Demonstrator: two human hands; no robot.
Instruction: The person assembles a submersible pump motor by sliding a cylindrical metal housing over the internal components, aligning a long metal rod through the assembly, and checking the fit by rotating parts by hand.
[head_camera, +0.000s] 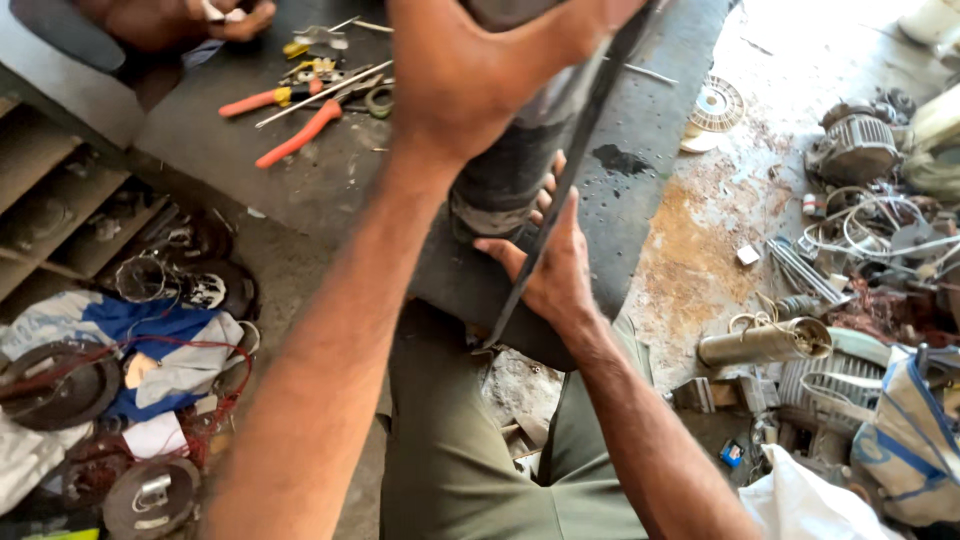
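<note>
Down through the head camera, my left hand (470, 75) is clamped over the upper end of a dark, grimy cylindrical motor housing (505, 170), fingers wrapped around it so the body stands upright instead of rolling off. My right hand (555, 270) cups the lower end, fingers curled under the rim, thumb along the side, steadying the base where it meets the edge of the dark workbench (330, 180). A long thin metal strip (560, 190) runs slantwise across the housing, from near my left hand to past my right wrist; it seems pinned against the housing between the two hands, though I cannot tell which fingers actually pinch it.

Further back on the bench lie orange-handled pliers (300, 135) and a slim rod (320, 95), near another person's hands (225, 15) at the far edge, well apart from mine. My green trousers (450, 440) fill the foreground beneath the bench. To the right, on the stained floor, sit a metal tube (765, 342), a finned motor (855, 145) and loose white wire (860, 225); to the left, round covers and a blue cloth (150, 325).
</note>
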